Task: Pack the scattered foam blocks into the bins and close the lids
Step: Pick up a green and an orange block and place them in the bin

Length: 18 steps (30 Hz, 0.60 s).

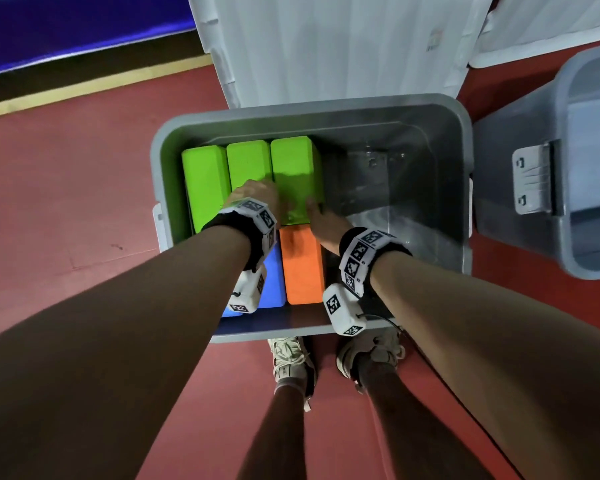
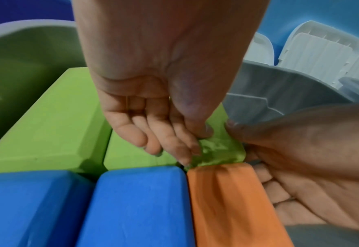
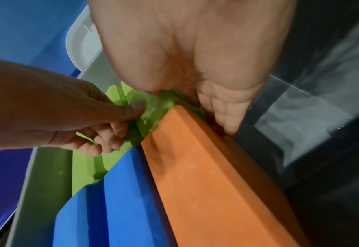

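A: What is found around the grey bin [image 1: 160, 157], and what obstructs access?

B: A second grey bin [image 1: 534, 140] is placed just beside it on the red floor [image 1: 66, 202], and a white lid [image 1: 326, 46] is raised behind it. Three green foam blocks [image 1: 205, 181] are packed along the far left; blue blocks [image 2: 136, 208] and an orange block [image 1: 302, 265] are set nearer.

A: How are the hands engaged?

B: The rightmost green block [image 1: 293, 164] is pinched at its near end by the left hand [image 1: 253, 195], thumb on top. The right hand [image 1: 326, 220] is pressed against that block's right side, fingers curled downward.

A: Where is open room available?

B: The bin's right half is left unoccupied.

A: Is any writing legible?

B: None can be read; only patterned markers on the wristbands [image 1: 361, 251] are seen.
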Each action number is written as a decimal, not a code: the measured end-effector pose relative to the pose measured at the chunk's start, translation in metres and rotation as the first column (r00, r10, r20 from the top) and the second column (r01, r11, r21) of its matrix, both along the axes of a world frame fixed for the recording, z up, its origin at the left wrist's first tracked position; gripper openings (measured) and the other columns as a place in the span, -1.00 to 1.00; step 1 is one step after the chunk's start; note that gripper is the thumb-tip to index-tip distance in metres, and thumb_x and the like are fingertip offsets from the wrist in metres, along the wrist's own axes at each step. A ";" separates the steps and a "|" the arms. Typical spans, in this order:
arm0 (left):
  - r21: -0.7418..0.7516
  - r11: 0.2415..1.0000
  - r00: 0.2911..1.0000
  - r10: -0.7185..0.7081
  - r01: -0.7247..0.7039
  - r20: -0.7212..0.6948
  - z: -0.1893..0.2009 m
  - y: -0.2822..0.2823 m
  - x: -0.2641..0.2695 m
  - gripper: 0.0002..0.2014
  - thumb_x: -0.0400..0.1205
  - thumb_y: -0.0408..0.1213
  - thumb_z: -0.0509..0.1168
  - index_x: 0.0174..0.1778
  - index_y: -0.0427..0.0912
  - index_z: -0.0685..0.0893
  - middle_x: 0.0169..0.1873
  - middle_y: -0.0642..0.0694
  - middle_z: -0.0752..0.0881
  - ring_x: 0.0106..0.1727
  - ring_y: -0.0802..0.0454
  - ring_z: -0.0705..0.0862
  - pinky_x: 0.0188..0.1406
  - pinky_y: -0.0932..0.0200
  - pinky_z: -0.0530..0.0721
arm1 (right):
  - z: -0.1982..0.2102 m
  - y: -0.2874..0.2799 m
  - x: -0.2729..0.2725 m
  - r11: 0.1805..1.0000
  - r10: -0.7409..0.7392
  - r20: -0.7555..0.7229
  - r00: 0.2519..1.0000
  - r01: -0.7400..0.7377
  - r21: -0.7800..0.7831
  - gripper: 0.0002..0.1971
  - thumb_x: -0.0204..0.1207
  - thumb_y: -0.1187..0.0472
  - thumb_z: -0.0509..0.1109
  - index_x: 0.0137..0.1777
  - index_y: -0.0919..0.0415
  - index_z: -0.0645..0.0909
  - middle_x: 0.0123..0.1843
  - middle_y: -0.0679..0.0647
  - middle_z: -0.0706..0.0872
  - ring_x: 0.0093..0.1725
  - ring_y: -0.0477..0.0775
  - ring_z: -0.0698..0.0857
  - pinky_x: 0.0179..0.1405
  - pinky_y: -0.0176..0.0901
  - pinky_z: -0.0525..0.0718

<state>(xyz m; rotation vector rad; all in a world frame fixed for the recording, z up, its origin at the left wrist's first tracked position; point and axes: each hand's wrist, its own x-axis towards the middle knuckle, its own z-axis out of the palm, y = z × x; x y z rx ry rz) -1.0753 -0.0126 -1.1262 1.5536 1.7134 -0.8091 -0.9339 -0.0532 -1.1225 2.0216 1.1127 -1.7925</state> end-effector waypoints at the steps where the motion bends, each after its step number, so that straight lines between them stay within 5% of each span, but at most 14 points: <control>1: -0.007 1.000 1.000 0.017 -0.017 0.008 -0.006 0.000 0.002 -0.45 0.63 0.16 0.30 0.12 -0.36 0.65 -0.05 -0.24 0.76 -0.03 -0.21 0.76 -0.32 0.06 0.61 | -0.007 -0.003 0.002 1.000 -0.004 0.008 1.000 0.004 0.006 -0.37 0.81 -0.11 -0.11 0.60 0.38 0.34 0.56 0.35 0.47 0.53 0.29 0.46 0.47 0.00 0.38; 7: 0.003 1.000 0.998 0.014 -0.014 0.062 -0.008 -0.005 0.006 -0.51 0.63 0.04 0.36 0.17 -0.38 0.57 0.00 -0.22 0.70 0.05 -0.16 0.71 -0.23 0.02 0.60 | -0.024 -0.016 0.006 0.997 -0.027 0.106 0.994 0.020 0.071 -0.44 0.82 -0.08 -0.14 0.44 0.35 0.44 0.29 0.42 0.65 0.27 0.37 0.66 0.11 0.03 0.54; 11: -0.072 0.995 0.987 -0.064 0.075 0.147 -0.011 -0.007 -0.008 -0.73 0.74 -0.13 0.22 0.25 -0.09 0.74 -0.06 -0.15 0.78 0.04 -0.16 0.76 -0.05 0.00 0.71 | -0.023 -0.011 -0.001 0.998 0.059 0.073 0.996 -0.059 0.000 -0.30 0.77 -0.22 -0.20 0.56 0.33 0.38 0.38 0.45 0.61 0.32 0.40 0.64 0.23 0.10 0.60; 12: -0.088 0.993 0.987 -0.068 0.082 0.146 -0.007 -0.007 -0.009 -0.71 0.77 -0.09 0.15 0.17 -0.04 0.78 -0.10 -0.13 0.79 -0.03 -0.13 0.76 -0.01 0.00 0.72 | -0.019 -0.008 -0.001 0.997 0.081 0.074 0.994 -0.079 -0.022 -0.26 0.76 -0.25 -0.20 0.55 0.35 0.41 0.40 0.45 0.59 0.35 0.40 0.62 0.30 0.16 0.59; 15: -0.063 0.998 0.992 0.010 -0.003 0.122 0.015 -0.006 0.001 -0.46 0.79 0.07 0.01 -0.31 -0.23 0.63 -0.38 -0.13 0.64 -0.34 -0.06 0.59 -0.35 0.15 0.48 | -0.007 -0.004 0.000 0.991 0.126 0.109 0.986 -0.120 -0.059 -0.20 0.77 -0.23 -0.25 0.44 0.44 0.53 0.37 0.46 0.61 0.37 0.38 0.62 0.36 0.15 0.57; 18: -0.014 0.998 0.990 -0.052 0.055 0.133 0.044 0.002 0.012 -0.57 0.81 -0.12 0.02 -0.34 -0.24 0.45 -0.39 -0.14 0.49 -0.32 -0.12 0.50 -0.33 0.16 0.41 | 0.007 0.001 0.006 0.995 0.104 0.162 0.981 -0.102 -0.019 -0.28 0.80 -0.14 -0.27 0.51 0.38 0.48 0.44 0.44 0.58 0.42 0.36 0.58 0.35 0.03 0.48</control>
